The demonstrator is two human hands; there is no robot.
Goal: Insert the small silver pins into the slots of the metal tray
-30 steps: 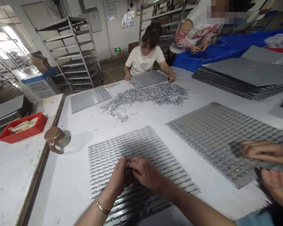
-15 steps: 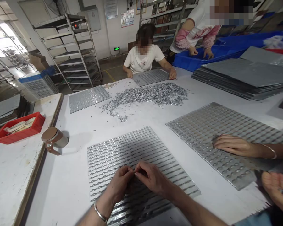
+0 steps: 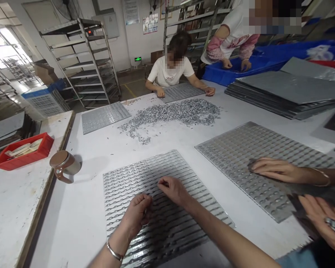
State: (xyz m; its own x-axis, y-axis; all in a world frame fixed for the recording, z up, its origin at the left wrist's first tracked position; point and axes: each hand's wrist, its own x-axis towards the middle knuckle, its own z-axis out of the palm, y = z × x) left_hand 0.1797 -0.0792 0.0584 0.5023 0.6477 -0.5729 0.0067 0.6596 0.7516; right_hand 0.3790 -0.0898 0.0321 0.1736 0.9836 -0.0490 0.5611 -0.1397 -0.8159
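A grey sheet (image 3: 123, 182) with rows of small oval bumps lies flat on the white table in front of me. Over its left half, my left hand (image 3: 139, 212) is closed with the fingers curled in; whatever it may hold is hidden. My right hand (image 3: 173, 189) pinches thumb and fingertips together over the sheet's middle, and anything between them is too small to make out. The hands are apart, with a dark shadow beneath them. Beyond the sheet lies a spread pile of small shiny metal pieces (image 3: 181, 113).
On the right, a co-worker's hand (image 3: 281, 171) touches another bumpy sheet (image 3: 248, 149); their other palm (image 3: 324, 219) holds metal pieces. A brown-lidded mug (image 3: 65, 165) and red bin (image 3: 25, 152) are left. Two people work behind, near stacked grey sheets (image 3: 284, 89) and a blue tub (image 3: 220, 72).
My hands were together at the fingertips and have separated. The right moved up and away over the sheet; the left drew slightly back to the left. The co-worker's open palm rose a little.
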